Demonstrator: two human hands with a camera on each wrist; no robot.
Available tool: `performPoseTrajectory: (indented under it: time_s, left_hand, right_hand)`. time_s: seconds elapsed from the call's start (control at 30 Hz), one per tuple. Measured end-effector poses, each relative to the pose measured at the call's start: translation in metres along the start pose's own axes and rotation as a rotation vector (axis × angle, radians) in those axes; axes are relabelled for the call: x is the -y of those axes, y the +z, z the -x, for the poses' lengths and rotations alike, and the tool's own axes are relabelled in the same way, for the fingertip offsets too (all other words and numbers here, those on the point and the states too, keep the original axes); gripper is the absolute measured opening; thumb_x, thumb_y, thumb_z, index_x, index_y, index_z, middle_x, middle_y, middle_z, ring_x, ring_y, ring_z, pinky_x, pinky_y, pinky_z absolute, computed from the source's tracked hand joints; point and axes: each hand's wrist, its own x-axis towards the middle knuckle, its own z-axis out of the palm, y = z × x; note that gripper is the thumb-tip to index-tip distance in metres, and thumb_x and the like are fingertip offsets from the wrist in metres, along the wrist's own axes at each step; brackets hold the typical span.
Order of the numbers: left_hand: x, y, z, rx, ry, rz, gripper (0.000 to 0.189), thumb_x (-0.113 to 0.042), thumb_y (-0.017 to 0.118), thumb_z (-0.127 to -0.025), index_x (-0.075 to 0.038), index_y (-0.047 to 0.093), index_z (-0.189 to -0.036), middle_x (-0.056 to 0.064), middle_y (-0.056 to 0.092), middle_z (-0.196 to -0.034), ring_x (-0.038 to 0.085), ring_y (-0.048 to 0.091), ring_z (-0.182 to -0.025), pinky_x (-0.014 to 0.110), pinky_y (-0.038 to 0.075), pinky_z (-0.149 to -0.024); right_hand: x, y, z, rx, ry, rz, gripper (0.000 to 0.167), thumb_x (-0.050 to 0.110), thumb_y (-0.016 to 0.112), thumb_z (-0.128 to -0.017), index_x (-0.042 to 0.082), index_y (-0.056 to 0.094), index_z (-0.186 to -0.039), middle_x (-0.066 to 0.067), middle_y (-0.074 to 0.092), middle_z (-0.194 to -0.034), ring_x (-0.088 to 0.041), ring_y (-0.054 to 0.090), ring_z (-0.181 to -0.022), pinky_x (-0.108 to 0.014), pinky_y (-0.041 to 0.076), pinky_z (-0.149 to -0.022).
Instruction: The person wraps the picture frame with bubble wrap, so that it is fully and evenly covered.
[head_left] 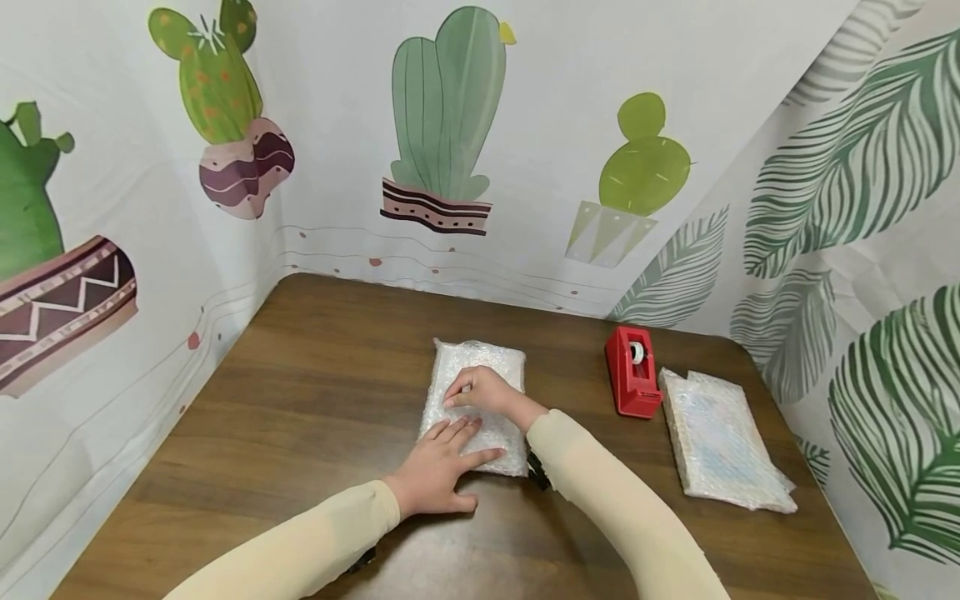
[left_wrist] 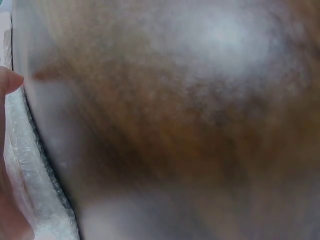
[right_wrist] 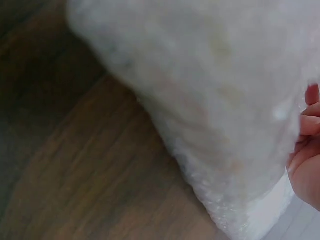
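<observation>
A flat package in clear bubble wrap [head_left: 450, 358] lies on the wooden table in front of me. My left hand [head_left: 435, 475] rests with spread fingers on its near left part, the thumb side reaching over the near edge. My right hand [head_left: 483, 389] is over the middle of the package. Its fingers are curled, with thumb and index finger together at the wrap, seeming to pinch it; the exact spot is too small to make out. The right wrist view has the wrap [right_wrist: 200, 100] large and blurred beside the curled right fingers [right_wrist: 310, 125].
A red tape dispenser [head_left: 633, 375] with a roll in it stands to the right of the package. Farther right lies another bubble-wrapped package [head_left: 720, 442], near the table's right edge. Fabric printed with cacti and leaves hangs behind the brown table [head_left: 300, 400].
</observation>
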Motion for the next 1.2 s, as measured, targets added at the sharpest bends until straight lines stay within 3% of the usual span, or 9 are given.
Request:
performPoseTrajectory:
  time_s: [0.23, 0.43, 0.6, 0.8, 0.87, 1.0, 1.2]
  left_hand:
    - [0.0, 0.001, 0.0, -0.008, 0.01, -0.021, 0.07, -0.055, 0.071, -0.081, -0.037, 0.055, -0.146, 0.016, 0.056, -0.151, 0.032, 0.054, -0.141, 0.048, 0.045, -0.114]
    - [0.0, 0.003, -0.002, -0.018, 0.011, -0.021, 0.071, -0.055, 0.072, -0.08, -0.037, 0.055, -0.146, 0.016, 0.056, -0.15, 0.032, 0.054, -0.14, 0.047, 0.045, -0.114]
    - [-0.001, -0.001, -0.003, 0.044, 0.005, 0.014, 0.066, -0.055, 0.067, -0.087, -0.035, 0.053, -0.148, 0.017, 0.054, -0.153, 0.033, 0.052, -0.142, 0.048, 0.044, -0.116]
    - [0.002, -0.013, -0.009, 0.161, -0.039, 0.045, 0.041, -0.042, 0.043, -0.108, -0.041, 0.054, -0.148, 0.012, 0.054, -0.155, 0.028, 0.054, -0.143, 0.057, 0.032, -0.124]
    - [0.004, -0.015, -0.012, 0.18, -0.04, 0.039, 0.04, -0.039, 0.039, -0.109, -0.043, 0.055, -0.146, 0.009, 0.055, -0.154, 0.026, 0.055, -0.142, 0.061, 0.029, -0.124]
    - [0.01, -0.018, -0.013, 0.177, 0.008, 0.043, 0.039, -0.038, 0.04, -0.11, -0.042, 0.057, -0.144, 0.008, 0.057, -0.152, 0.024, 0.057, -0.14, 0.063, 0.033, -0.12]
    - [0.016, -0.019, -0.014, 0.2, 0.035, 0.094, 0.039, -0.037, 0.04, -0.11, -0.041, 0.056, -0.146, 0.008, 0.056, -0.154, 0.025, 0.05, -0.146, 0.066, 0.034, -0.118]
  right_hand:
    - [-0.001, 0.004, -0.001, -0.004, 0.044, -0.004, 0.013, 0.017, 0.079, -0.089, 0.006, 0.082, -0.095, -0.009, 0.074, -0.092, -0.003, 0.052, -0.076, -0.018, 0.043, -0.073]
    - [0.0, 0.005, -0.003, -0.035, 0.06, 0.129, 0.024, 0.019, 0.083, -0.086, 0.009, 0.062, -0.091, 0.0, 0.059, -0.081, -0.008, 0.049, -0.075, -0.021, 0.041, -0.072]
    - [0.005, 0.007, -0.006, -0.042, 0.085, 0.257, 0.033, 0.022, 0.085, -0.083, 0.012, 0.054, -0.082, 0.006, 0.049, -0.073, -0.008, 0.044, -0.068, -0.02, 0.036, -0.066]
    - [0.012, 0.01, -0.004, -0.057, 0.094, 0.315, 0.03, 0.021, 0.083, -0.085, 0.012, 0.054, -0.081, 0.006, 0.048, -0.069, -0.009, 0.042, -0.065, -0.02, 0.034, -0.062]
    - [0.012, 0.011, -0.002, -0.069, 0.108, 0.34, 0.029, 0.022, 0.081, -0.086, 0.012, 0.055, -0.081, 0.006, 0.048, -0.069, -0.009, 0.043, -0.064, -0.02, 0.034, -0.06]
    - [0.01, 0.011, 0.001, -0.118, 0.119, 0.396, 0.034, 0.029, 0.083, -0.084, 0.012, 0.053, -0.08, 0.005, 0.047, -0.068, -0.01, 0.042, -0.062, -0.022, 0.033, -0.057]
    - [0.009, 0.011, 0.004, -0.141, 0.143, 0.421, 0.041, 0.038, 0.084, -0.083, 0.013, 0.052, -0.081, 0.004, 0.046, -0.066, -0.011, 0.042, -0.061, -0.023, 0.033, -0.056]
